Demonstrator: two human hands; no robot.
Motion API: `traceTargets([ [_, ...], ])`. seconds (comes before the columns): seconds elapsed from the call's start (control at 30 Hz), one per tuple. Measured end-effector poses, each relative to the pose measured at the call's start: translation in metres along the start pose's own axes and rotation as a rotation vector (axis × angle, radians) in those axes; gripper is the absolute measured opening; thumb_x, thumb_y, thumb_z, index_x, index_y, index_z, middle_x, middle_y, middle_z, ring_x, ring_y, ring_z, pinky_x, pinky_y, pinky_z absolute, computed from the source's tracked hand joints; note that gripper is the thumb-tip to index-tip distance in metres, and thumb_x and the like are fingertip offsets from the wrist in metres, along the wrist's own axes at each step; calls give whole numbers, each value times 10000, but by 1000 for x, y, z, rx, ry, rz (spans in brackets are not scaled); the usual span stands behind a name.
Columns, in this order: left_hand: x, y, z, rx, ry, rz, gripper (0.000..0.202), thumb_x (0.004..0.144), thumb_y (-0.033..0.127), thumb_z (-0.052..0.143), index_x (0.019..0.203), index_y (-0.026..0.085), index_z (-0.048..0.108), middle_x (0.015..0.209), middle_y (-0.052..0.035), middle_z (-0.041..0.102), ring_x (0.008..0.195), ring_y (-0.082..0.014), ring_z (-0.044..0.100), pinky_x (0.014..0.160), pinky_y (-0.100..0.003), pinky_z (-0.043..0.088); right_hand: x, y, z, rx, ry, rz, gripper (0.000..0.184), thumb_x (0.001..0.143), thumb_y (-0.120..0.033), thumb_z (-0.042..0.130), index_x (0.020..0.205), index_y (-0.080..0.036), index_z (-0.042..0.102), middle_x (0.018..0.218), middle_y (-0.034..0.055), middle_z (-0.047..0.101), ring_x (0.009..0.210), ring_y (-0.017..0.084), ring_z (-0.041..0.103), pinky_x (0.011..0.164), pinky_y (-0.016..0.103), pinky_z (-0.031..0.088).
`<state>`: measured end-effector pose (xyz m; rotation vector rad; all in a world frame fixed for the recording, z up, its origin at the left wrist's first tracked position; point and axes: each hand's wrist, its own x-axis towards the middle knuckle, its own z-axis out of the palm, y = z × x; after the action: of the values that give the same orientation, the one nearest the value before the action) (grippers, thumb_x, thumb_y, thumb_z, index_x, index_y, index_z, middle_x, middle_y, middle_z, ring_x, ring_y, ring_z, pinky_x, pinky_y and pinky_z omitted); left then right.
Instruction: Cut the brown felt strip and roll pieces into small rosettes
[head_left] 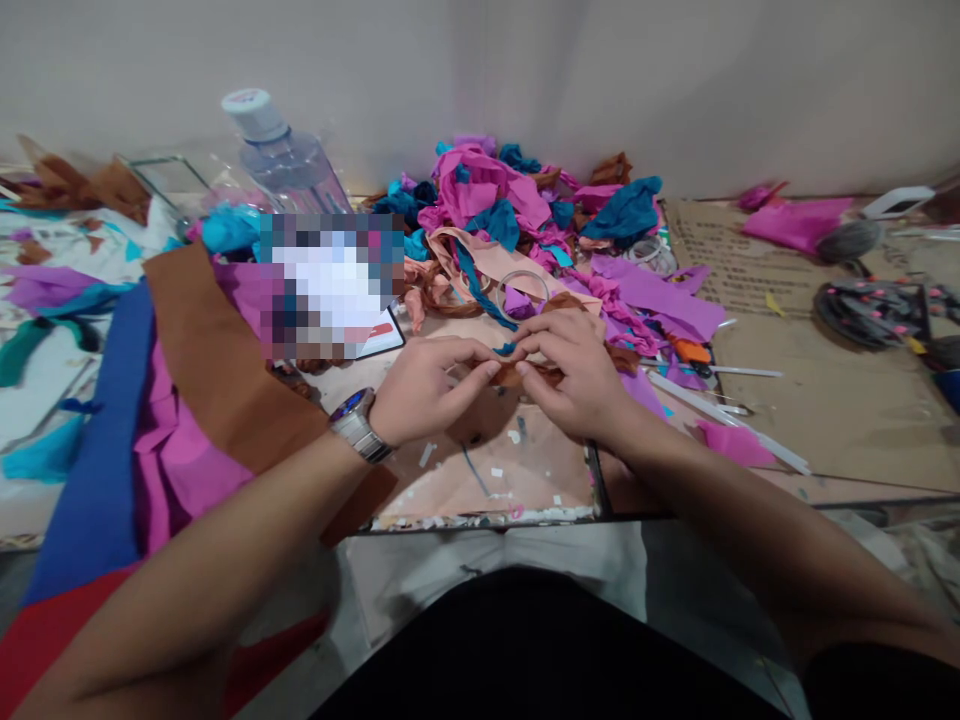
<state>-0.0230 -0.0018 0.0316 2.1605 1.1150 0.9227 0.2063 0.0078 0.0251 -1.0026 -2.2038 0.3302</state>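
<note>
Above the table's front edge, my left hand (427,390) and my right hand (566,365) face each other with fingertips nearly meeting. Both are closed in a pinch on a thin, twisted blue strip (505,349); whether it is paper or cloth I cannot tell. Crinkled brown material (514,376) shows just under the fingertips and is partly hidden by them. Beyond my hands lie a clear ring (523,274) and a peach strip (499,262), among crumpled pieces.
A heap of pink, purple and blue scraps (480,185) fills the back. A clear bottle (292,165) stands behind a partly blurred phone (386,337). Brown sheet material (217,345) drapes at left. White sticks (727,420) and cardboard (757,300) lie at right.
</note>
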Motion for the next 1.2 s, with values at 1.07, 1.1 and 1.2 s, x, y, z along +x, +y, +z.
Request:
traceTargets([
  [1.07, 3, 3, 7, -300, -94, -196, 251, 952, 333, 628, 879, 131, 757, 826, -40, 763, 730, -132, 664, 686, -212, 512, -2, 3, 4, -137, 44, -112, 96, 985, -305, 647, 969, -267, 734, 967, -16, 797, 1016, 221, 655, 1040, 484, 257],
  [1.1, 3, 2, 8, -320, -93, -205, 252, 950, 335, 632, 872, 129, 754, 824, -43, 764, 727, -132, 664, 685, -213, 513, -2, 3, 4, -143, 55, -133, 93, 986, -305, 650, 978, -273, 737, 969, -20, 798, 1011, 219, 657, 1046, 486, 257],
  [1.2, 4, 0, 8, -367, -97, -215, 257, 945, 345, 642, 855, 129, 748, 821, -52, 769, 732, -143, 674, 699, -226, 521, -3, 4, 4, -163, 81, -199, 82, 983, -298, 662, 1003, -287, 740, 967, -33, 797, 1000, 213, 661, 1059, 493, 261],
])
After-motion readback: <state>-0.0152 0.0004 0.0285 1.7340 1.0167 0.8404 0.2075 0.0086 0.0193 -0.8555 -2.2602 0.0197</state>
